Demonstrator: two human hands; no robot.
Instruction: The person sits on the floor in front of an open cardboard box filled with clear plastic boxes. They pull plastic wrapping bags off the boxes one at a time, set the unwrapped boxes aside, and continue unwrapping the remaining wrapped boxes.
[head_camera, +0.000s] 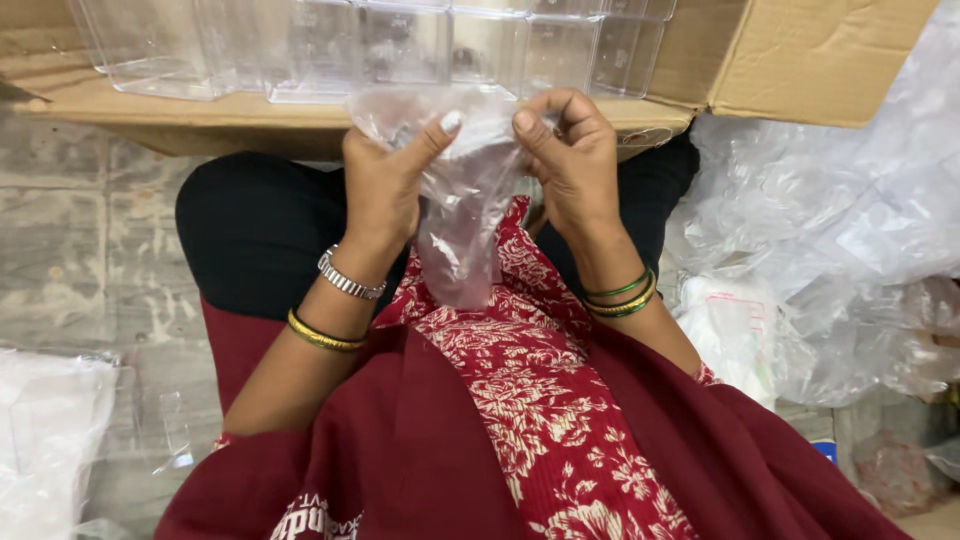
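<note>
A clear plastic bag hangs between both hands over my lap. My left hand pinches its upper left edge, thumb up against the film. My right hand grips the upper right edge, fingers curled over it. The bag droops down onto the red floral cloth of my clothing. Something small and pale seems to lie inside the bag, but I cannot tell what it is. Just beyond my hands stand several clear plastic boxes in an open cardboard box.
A heap of crumpled clear plastic bags lies at the right on the floor. More clear plastic sheets lie at the lower left on the grey stone floor. The cardboard flap lies close over my knees.
</note>
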